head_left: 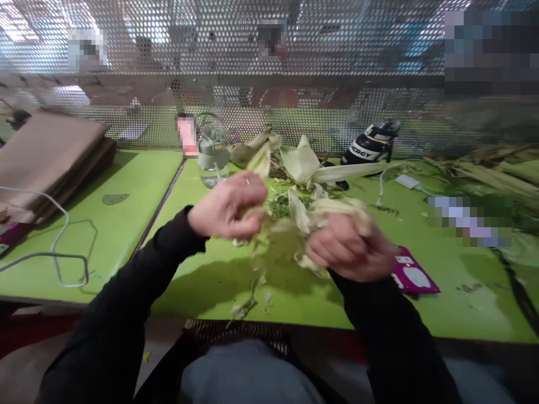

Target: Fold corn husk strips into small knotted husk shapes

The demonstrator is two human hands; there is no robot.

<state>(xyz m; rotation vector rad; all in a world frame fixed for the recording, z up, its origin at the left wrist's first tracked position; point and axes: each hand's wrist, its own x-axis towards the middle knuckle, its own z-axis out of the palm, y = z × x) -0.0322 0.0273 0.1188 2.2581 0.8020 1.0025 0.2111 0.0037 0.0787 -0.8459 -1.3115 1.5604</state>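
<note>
My left hand (231, 206) is closed in a fist above the green table, blurred by motion, with a bit of pale husk at its fingers. To its right, my right hand (351, 247) is wrapped round a bunch of pale corn husks (339, 206) that stick out over its knuckles. Blurred pale strips hang between the two hands, and I cannot tell which hand they join. Behind them lie broad loose corn husks (301, 160) and thin green shreds (280, 206). Small scraps (243, 310) are scattered near the table's front edge.
A clear bottle with a grey-green top (211, 151) and a black bottle (370, 146) stand before the perforated metal screen (236, 50). A purple packet (415, 272) lies beside my right wrist. Brown paper bags (54, 151) and a bent wire (54, 255) are at left; husks (492, 171) pile up at right.
</note>
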